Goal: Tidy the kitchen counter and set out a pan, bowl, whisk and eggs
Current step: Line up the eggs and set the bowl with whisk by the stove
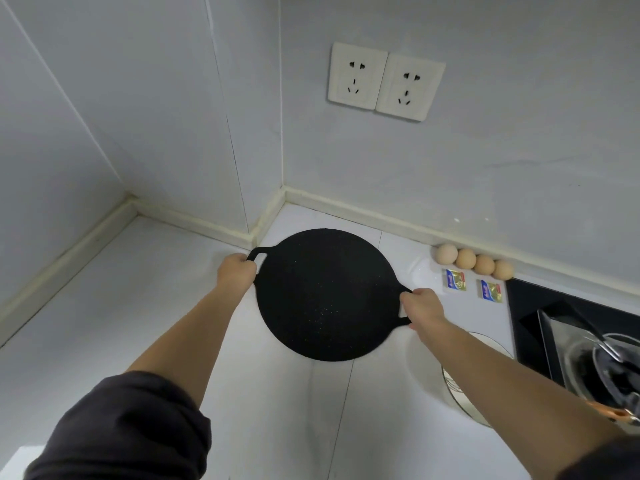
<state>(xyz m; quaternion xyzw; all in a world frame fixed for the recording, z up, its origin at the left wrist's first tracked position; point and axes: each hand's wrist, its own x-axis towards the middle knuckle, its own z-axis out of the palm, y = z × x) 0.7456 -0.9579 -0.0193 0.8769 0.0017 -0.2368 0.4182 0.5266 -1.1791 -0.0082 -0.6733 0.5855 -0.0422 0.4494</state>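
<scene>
A round, flat black pan (322, 292) with two loop handles sits near the back corner of the white counter (138, 306). My left hand (236, 273) grips its left handle and my right hand (420, 308) grips its right handle. Several brown eggs (474, 262) lie in a row against the back wall to the right of the pan. A clear bowl (450, 386) with a whisk's wires inside stands at the right, mostly hidden under my right forearm.
Two small blue and gold packets (456, 279) lie in front of the eggs. A black hob (530, 323) at the far right carries a glass bowl (588, 368) holding dark utensils. Two wall sockets (384, 81) sit above the counter.
</scene>
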